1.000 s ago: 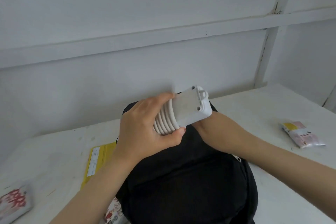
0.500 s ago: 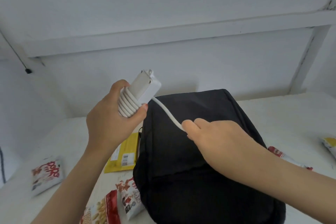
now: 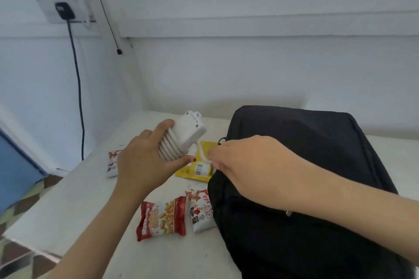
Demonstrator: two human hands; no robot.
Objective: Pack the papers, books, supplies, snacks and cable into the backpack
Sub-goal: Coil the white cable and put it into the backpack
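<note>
Gripping the cable-wrapped white power adapter [image 3: 184, 136], the left hand [image 3: 145, 165] curls round its coils just left of the black backpack [image 3: 317, 165]; the right hand [image 3: 247, 165] pinches the loose cable end [image 3: 201, 154]. Losing tension there could let the coils unravel.

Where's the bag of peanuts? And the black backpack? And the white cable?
peanut packet [image 3: 162, 219], head view, on the middle of its red front.
backpack [image 3: 306, 142], head view, on its bare black top panel.
cable [image 3: 171, 147], head view, on its wound white coils.
</note>
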